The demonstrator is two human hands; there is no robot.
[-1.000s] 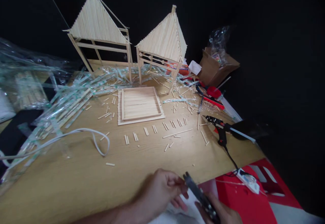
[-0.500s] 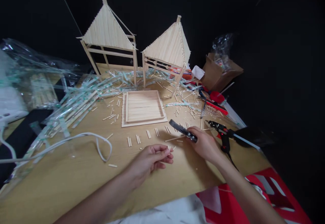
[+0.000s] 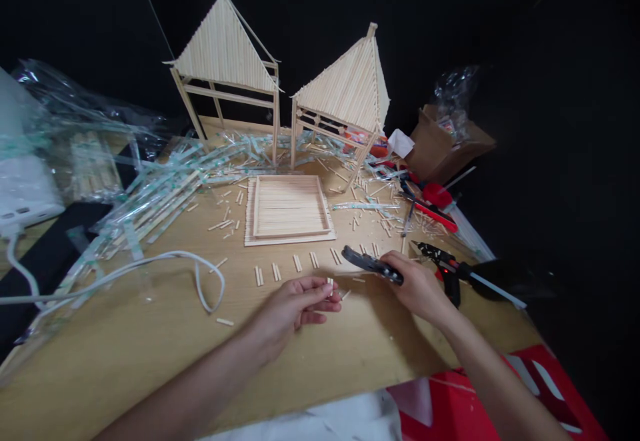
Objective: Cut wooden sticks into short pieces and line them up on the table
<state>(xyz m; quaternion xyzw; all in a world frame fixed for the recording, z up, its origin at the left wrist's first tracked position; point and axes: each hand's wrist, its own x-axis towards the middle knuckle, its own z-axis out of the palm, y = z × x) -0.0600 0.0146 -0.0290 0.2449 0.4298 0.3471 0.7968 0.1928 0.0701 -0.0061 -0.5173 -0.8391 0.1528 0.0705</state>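
Observation:
Between the thumb and fingers of my left hand (image 3: 305,301) are short wooden stick pieces (image 3: 330,283), held upright just above the table. Another small stick (image 3: 345,294) shows by its fingertips. My right hand (image 3: 417,284) is closed around a black pliers-like tool (image 3: 370,264), whose curved end points left; the part inside the palm is hidden. Beyond both hands, short stick pairs (image 3: 297,263) lie in a spaced row. Behind the row sits a flat stick-built base (image 3: 290,208) with a raised rim.
Two stick-built house frames with slatted roofs, a left one (image 3: 225,48) and a right one (image 3: 345,88), stand at the back. A glue gun (image 3: 445,268) lies on the right. Plastic wrappers (image 3: 150,188) and a white cable (image 3: 175,254) cover the left; a cardboard box (image 3: 445,141) is back right.
The view has shifted slightly, moving the background right. My left fingers now show the stick pieces more upright and clearly. The black tool stays in my right hand, a little farther from the left.

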